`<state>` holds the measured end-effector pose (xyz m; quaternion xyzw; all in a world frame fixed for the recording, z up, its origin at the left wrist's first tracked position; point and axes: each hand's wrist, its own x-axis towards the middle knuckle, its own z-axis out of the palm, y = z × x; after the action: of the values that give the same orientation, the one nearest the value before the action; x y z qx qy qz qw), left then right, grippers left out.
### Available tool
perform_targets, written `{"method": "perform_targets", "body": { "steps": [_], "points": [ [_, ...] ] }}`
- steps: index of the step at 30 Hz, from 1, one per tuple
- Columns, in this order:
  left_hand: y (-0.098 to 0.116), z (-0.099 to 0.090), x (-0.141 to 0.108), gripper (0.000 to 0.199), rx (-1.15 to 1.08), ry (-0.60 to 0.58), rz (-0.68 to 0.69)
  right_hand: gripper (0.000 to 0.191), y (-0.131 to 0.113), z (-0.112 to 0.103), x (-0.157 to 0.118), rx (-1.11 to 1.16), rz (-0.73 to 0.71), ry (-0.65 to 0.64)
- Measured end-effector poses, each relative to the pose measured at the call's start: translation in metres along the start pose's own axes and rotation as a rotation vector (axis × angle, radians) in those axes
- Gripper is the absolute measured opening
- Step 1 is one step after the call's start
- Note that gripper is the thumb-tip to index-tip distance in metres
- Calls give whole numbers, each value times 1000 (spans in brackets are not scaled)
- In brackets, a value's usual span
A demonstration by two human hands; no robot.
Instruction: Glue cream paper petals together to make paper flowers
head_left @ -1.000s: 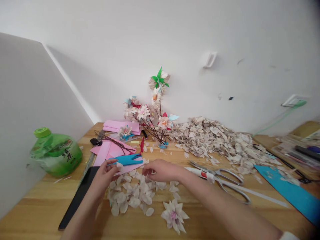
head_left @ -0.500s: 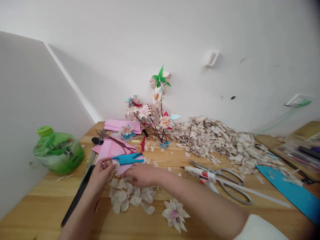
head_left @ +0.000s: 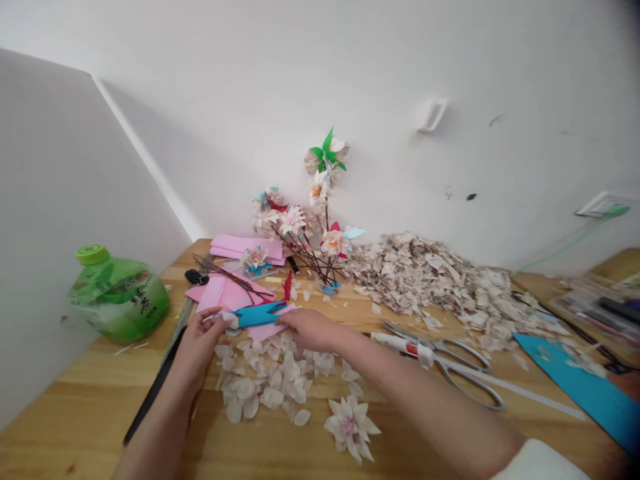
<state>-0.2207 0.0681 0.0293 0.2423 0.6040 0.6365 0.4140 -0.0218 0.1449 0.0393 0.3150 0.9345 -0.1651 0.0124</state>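
Observation:
My left hand (head_left: 206, 333) is closed, its thumb and fingers pinching a small pale petal (head_left: 230, 320) near the left end of a blue paper piece (head_left: 257, 315). My right hand (head_left: 307, 329) has its fingertips at the right end of that blue paper; the fingers point down and are partly hidden, so their grip is unclear. Pink paper (head_left: 265, 331) lies under the blue piece. Loose whitish petals (head_left: 273, 399) are spread on the wood just below both hands. A finished pale flower (head_left: 350, 427) with a pink centre rests nearer the front.
A green bottle (head_left: 120, 297) stands at the left. Paper flowers on stems (head_left: 333, 241) rise at the back beside a heap of dry petals (head_left: 425, 277). Scissors (head_left: 467, 373), a glue gun (head_left: 400, 343) and a blue sheet (head_left: 575, 387) lie to the right.
My right hand has moved right and slightly up, off the loose petals to the blue paper's right end, uncovering more petals. The view has shifted slightly.

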Motion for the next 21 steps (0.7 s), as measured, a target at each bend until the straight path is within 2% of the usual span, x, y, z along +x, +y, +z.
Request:
{"method": "perform_targets", "body": {
  "steps": [6, 11, 16, 21],
  "points": [
    [-8, 1, 4, 27, -66, -33, -40, 48, 13, 9, 0, -13, 55, 49],
    [-9, 4, 2, 23, -132, -52, -82, 58, 18, 11, 7, 9, 31, 66],
    [-15, 10, 3, 22, -193, -61, -82, 47, 15, 8, 19, 52, 9, 65],
    [-16, 10, 8, 24, -259, -23, -27, 36, 16, 1, 28, 151, -33, 124]
  ]
}}
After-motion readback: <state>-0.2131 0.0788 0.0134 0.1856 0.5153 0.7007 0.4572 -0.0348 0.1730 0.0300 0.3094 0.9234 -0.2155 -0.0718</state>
